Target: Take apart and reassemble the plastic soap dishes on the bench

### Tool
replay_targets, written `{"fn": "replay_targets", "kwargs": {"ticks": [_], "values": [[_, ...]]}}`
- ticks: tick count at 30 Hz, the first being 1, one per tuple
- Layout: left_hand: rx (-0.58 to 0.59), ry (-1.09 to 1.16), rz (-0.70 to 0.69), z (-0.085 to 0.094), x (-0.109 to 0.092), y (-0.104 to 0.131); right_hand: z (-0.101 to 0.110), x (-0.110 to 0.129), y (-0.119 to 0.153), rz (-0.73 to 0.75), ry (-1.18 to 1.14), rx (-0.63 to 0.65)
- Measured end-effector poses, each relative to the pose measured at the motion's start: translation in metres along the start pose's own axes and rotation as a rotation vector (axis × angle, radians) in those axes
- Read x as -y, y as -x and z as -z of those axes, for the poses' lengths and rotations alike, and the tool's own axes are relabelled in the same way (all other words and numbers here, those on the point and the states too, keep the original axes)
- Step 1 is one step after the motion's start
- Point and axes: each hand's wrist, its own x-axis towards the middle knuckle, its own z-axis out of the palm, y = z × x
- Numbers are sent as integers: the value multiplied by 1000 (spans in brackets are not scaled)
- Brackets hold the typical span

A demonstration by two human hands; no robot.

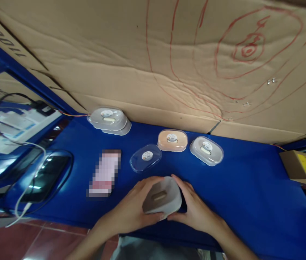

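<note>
Fingers of left hand [132, 206] and right hand [193, 207] curl around opposite sides of gray box [166, 204], gripping it between them at near side of blue table [250, 187]. Beyond it, slightly left, clear lid [143, 164] bearing round label; farther, peach box [169, 145], with lidded gray box [209, 153] to right. Left, pixelated phone [105, 173]. Far left, stacked gray boxes [111, 122] near cardboard wall [101, 54].

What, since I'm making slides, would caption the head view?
The left hand and right hand hold a gray container at a blue table, with a clear lid and peach container beyond.
</note>
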Motion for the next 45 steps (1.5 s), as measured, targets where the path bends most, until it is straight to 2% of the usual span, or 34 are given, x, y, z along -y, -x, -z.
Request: {"fn": "replay_targets", "kwargs": {"ticks": [3,8,14,17,20,22,26,33,39,42,45], "values": [[-77,-6,28,2,4,-2,0,1,1,16,28,-30],[-273,-351,-49,-1,17,-7,2,2,16,51,147,19],[-286,-567,-123,-1,23,-13,-10,-3,38,37,261,15],[-351,-567,-137,10,23,-18,-13,-2,32,77,336,-37],[-445,-571,-55,30,32,-33,-9,5,19,144,424,-54],[-391,-577,48,45,43,-45,-4,11,9,210,460,-21],[-355,-565,80,68,59,-64,3,22,-5,290,477,57],[-396,-550,142,78,57,-79,5,24,-15,232,518,108],[-331,-502,128,97,65,-101,1,23,-17,223,539,97],[-352,-477,129,108,60,-97,-1,21,-16,216,531,94],[-433,-442,140,112,44,-77,-1,19,-16,208,514,95]]}}
